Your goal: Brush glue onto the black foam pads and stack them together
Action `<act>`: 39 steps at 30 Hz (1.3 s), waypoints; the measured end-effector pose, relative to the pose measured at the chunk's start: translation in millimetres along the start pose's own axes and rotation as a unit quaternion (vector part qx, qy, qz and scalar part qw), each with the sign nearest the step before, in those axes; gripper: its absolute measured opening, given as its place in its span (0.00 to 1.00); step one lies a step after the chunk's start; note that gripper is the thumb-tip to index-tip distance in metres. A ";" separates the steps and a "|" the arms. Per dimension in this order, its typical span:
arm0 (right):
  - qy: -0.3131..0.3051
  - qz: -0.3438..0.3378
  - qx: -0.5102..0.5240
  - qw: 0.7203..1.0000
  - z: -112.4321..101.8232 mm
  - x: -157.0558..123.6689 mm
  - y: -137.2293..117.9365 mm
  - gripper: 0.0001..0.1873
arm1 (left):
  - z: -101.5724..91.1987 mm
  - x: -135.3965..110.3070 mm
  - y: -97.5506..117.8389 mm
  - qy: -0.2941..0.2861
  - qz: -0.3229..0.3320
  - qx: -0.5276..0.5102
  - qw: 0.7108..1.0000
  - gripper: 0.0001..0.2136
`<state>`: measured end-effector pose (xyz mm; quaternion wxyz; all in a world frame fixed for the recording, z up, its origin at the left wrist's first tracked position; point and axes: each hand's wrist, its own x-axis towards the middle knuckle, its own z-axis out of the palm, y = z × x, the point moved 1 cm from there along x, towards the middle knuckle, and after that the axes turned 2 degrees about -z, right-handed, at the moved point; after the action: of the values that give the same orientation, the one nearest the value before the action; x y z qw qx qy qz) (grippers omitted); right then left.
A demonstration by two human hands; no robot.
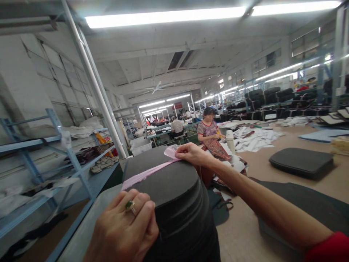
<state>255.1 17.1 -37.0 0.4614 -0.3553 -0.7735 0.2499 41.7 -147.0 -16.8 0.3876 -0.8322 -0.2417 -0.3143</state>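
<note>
A tall stack of dark grey padded panels [166, 189] with rounded corners stands in front of me. Across its top runs a pink cloth strip [148, 172], pulled into a narrow band. My right hand [192, 154] pinches the strip's far end, where some of the cloth flares out flat. Closer to the camera, my left hand [128, 222], with a green-stoned ring on one finger, is closed in a fist at the strip's near end. The cloth inside that fist is hidden by the fingers.
On the brown table at right lie a dark pad [301, 162], flat dark pieces [305, 207] and many white scraps [253, 138]. A pale bottle [230, 141] stands by a seated co-worker [208, 127]. Blue shelving [73, 163] and a slanted pole [94, 76] are at left.
</note>
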 end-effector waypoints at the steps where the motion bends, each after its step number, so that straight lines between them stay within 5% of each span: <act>1: 0.002 0.000 0.003 1.000 0.1 -0.2 0.2 0.11 | 0.2 -0.9 -0.4 0.004 0.002 0.002 1.000 0.06; 33: 0.049 0.113 0.218 0.968 1.3 -10.4 1.7 0.08 | -11.6 1.2 7.8 0.005 0.078 -0.058 0.995 0.08; 36: 0.051 0.111 0.217 0.968 -0.9 -11.9 0.9 0.08 | -13.0 4.7 -11.2 -0.055 -0.020 -0.143 0.988 0.07; 39: 0.058 0.103 0.209 0.971 -3.1 -14.4 0.6 0.07 | 2.2 -2.6 -59.1 -0.144 -0.303 -0.218 0.916 0.13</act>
<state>262.8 6.4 -43.8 0.5410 -0.3426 -0.6355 0.4314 2.5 -111.2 9.4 0.0432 -0.8193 -0.4610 -0.3383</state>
